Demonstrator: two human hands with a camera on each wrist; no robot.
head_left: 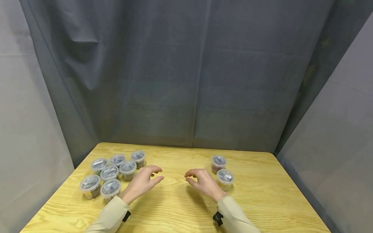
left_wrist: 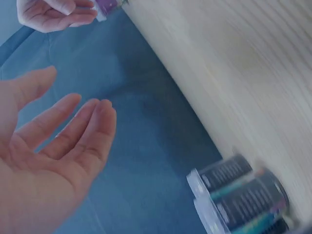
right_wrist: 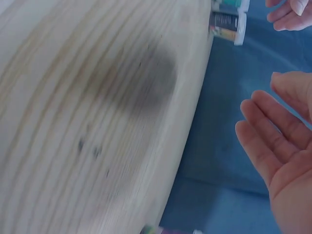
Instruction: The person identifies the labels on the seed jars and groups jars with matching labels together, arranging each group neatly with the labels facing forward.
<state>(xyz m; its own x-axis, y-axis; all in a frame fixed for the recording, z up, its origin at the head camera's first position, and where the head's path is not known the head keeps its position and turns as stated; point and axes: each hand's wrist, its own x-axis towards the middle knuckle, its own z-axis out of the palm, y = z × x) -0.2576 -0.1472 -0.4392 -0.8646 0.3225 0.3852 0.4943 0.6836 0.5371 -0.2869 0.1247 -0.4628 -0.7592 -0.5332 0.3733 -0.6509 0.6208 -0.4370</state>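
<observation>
My left hand hovers above the table, empty, with fingers and thumb apart. Beside it stands a cluster of several small lidded plastic tubs; the closest are a tub by the knuckles and a front tub next to the wrist. Facing it is my right hand, also empty, its fingers loosely bent and thumb apart. Just past that hand are two more tubs, a rear one and a nearer one. In the left wrist view, dark printed labels show on the side of a tub.
A wooden table carries everything, with the two tub groups on opposite sides of it. Dark grey cloth hangs behind the far edge. Pale panels flank the table left and right.
</observation>
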